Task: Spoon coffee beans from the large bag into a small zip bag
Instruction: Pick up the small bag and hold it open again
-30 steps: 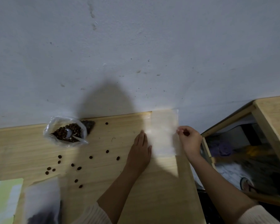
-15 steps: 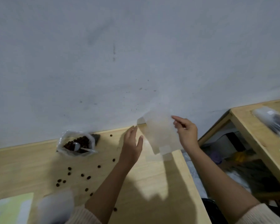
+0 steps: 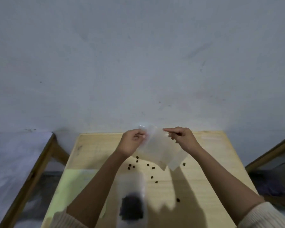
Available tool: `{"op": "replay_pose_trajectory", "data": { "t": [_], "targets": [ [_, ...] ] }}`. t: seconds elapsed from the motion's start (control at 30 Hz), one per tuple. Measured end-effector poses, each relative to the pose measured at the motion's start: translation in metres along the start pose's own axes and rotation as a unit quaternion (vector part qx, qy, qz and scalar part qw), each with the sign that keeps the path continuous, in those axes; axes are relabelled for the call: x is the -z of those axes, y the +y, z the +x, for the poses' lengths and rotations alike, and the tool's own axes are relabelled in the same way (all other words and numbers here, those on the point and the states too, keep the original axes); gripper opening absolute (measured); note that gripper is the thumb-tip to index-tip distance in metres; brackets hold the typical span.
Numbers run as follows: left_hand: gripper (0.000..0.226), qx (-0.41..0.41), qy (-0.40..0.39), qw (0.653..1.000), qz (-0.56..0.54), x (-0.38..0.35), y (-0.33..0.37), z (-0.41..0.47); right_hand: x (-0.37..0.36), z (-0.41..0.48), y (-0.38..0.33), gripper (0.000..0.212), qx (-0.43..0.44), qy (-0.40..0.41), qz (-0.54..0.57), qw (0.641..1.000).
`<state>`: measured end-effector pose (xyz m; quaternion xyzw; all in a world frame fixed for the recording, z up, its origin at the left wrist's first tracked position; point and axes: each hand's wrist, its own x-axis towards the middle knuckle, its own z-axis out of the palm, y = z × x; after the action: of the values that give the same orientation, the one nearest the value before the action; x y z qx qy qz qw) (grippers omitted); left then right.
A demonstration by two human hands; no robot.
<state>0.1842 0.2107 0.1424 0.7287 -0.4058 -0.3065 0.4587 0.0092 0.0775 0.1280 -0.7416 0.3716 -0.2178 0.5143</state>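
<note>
Head view shows left hand (image 3: 132, 143) and right hand (image 3: 182, 139) raised over the bench (image 3: 212, 162). Each grip is pinched on the top edge of the small zip bag (image 3: 160, 152), probably to part its mouth for filling. It hangs empty above loose coffee beans (image 3: 153, 168). Nearer lies a blurred bag (image 3: 132, 206) holding something dark; the large bag cannot be made out.

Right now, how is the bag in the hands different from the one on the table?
The held zip bag looks empty; the lying bag has dark coffee beans inside. The held zip bag hangs between the left hand and right hand; the lying bag rests flat on the table. Both are see-through.
</note>
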Motion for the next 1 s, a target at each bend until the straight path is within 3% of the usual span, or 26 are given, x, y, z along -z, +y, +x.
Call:
{"op": "replay_pose_trajectory", "data": {
  "t": [0.07, 0.17, 0.23, 0.4, 0.53, 1.0],
  "targets": [
    [0.016, 0.011, 0.023, 1.000, -0.003, 0.022, -0.006, -0.009, -0.025, 0.001, -0.009, 0.025, 0.015, 0.008, -0.027, 0.999],
    [0.015, 0.013, 0.057, 0.998, -0.010, 0.047, -0.016, -0.019, -0.055, 0.000, -0.025, 0.017, 0.067, 0.083, -0.076, 0.991],
    [0.014, 0.005, 0.077, 0.997, -0.019, 0.059, -0.021, -0.024, -0.075, -0.002, -0.040, 0.013, 0.081, 0.109, -0.057, 0.989],
    [0.010, -0.013, 0.055, 0.994, -0.089, 0.071, -0.022, -0.032, -0.120, -0.010, -0.076, 0.012, 0.008, 0.040, 0.105, 0.994],
    [0.011, -0.017, 0.036, 0.984, -0.171, 0.070, -0.018, -0.035, -0.133, -0.014, -0.091, 0.018, -0.043, 0.043, 0.211, 0.976],
    [0.021, -0.033, 0.003, 0.971, -0.237, 0.070, -0.023, -0.041, -0.133, -0.028, -0.096, 0.022, -0.061, 0.046, 0.267, 0.961]
  ]
}}
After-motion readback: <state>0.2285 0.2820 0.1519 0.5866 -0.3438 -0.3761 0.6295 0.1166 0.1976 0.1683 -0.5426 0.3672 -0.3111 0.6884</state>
